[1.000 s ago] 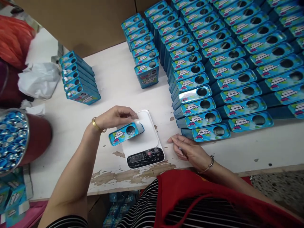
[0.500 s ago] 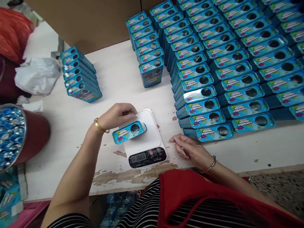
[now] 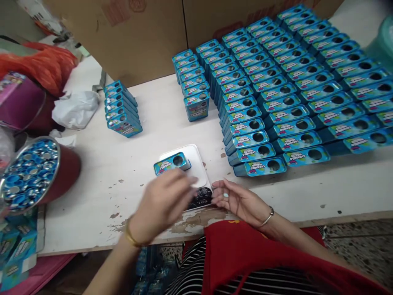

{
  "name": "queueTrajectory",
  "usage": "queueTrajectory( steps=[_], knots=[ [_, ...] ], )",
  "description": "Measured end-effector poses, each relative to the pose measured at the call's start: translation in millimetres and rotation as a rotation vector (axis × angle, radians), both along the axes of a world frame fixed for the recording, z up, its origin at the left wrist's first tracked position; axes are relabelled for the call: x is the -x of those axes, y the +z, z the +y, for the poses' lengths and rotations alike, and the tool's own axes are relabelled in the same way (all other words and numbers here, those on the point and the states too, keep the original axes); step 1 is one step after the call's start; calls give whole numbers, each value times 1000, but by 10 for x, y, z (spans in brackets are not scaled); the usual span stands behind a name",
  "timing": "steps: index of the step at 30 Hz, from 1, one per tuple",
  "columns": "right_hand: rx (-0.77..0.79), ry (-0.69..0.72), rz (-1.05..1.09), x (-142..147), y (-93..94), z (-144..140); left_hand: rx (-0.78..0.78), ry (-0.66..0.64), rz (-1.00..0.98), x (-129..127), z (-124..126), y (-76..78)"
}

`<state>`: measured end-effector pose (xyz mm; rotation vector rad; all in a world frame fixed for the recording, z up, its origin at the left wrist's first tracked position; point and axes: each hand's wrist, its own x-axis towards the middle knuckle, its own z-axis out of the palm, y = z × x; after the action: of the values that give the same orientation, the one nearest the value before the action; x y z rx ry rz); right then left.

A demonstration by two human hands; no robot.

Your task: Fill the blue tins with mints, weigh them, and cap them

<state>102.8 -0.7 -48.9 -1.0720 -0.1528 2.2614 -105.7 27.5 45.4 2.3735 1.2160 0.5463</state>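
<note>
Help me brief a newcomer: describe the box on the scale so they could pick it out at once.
Near the front edge of the white table is a white scale. The blue box stands on it, partly hidden by the left hand, its top with a round hole facing up. It alone is on the scale; neighbouring boxes stand in rows on the table.

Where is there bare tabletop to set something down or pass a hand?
Bare table lies between the left row of boxes and the short middle row; another patch between the red bucket and the scale; a strip right of the right hand, in front of the big block of boxes. Crowded: that block, and the scale, where the left hand overlaps it.
</note>
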Motion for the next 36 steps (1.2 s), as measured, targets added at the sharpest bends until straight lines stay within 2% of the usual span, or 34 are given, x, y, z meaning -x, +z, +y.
queueTrajectory(
  steps=[3,6,8,10,14,18,23,24,26,29,31,34,36],
  knots=[
    [59,-15,115,24,152,-91,-18,-116,51,-378,-377,-320],
    [56,-10,116,-3,240,-193,-53,-49,21,-642,-659,-635],
    [47,-6,106,-38,253,-267,-32,9,-44,-720,-775,-753],
    [35,-9,107,-69,241,-341,-5,36,-94,-744,-851,-793],
    [-20,-3,121,-90,208,-458,34,27,-131,-716,-926,-744],
    [-60,25,141,-108,209,-489,-7,25,-164,-549,-811,-566],
    [-96,53,17,-172,204,-468,-346,391,-197,-171,-295,-239],
    [-110,57,-3,-182,201,-467,-383,432,-164,-103,-186,-195],
    [-146,69,-25,-200,201,-473,-376,433,-66,13,-16,-146],
    [-237,121,-72,-278,226,-479,-319,426,-5,171,69,-139],
    [-322,196,-136,-419,262,-454,-321,519,-70,291,29,-162],
    [-441,224,-318,-834,336,-304,-293,680,-183,493,-97,-236],
    [-495,105,-514,-1240,405,-124,-231,749,-221,619,-187,-309]
  ],
)
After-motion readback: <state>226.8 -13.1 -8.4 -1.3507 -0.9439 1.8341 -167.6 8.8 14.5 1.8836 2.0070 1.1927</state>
